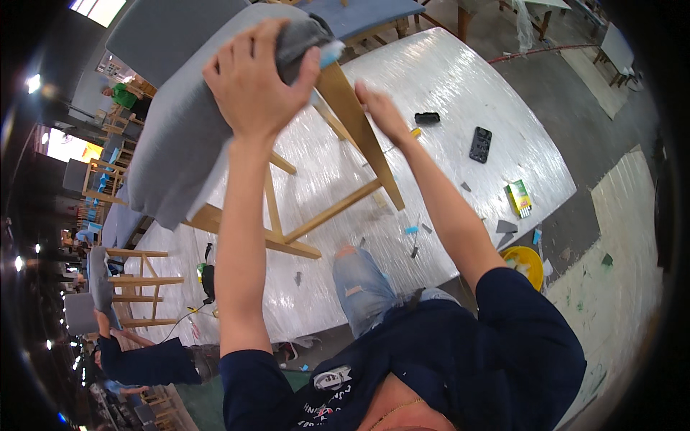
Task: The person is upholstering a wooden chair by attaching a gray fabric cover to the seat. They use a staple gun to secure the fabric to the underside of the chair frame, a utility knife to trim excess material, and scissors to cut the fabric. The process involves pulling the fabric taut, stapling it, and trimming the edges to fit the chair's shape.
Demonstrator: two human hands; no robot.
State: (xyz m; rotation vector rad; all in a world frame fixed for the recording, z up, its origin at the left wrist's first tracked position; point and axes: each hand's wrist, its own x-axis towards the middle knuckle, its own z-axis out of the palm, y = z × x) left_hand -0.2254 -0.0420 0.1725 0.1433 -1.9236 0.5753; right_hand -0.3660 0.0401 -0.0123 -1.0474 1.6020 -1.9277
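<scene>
A chair with a grey upholstered seat and light wooden legs stands tilted on the wrapped table in front of me. My left hand lies on the seat's corner, its fingers spread over the cloth and the thumb apart. Beside the thumb the grey fabric is bunched, and a bit of white and blue padding shows at the top of the nearest leg. Close to that leg's right side is my right hand, thumb raised; blur and the view from behind hide its other fingers.
On the plastic-wrapped table lie a black phone, a small black object, a green and yellow box and scraps. A yellow bucket stands by its edge. At left, another person handles an upturned chair.
</scene>
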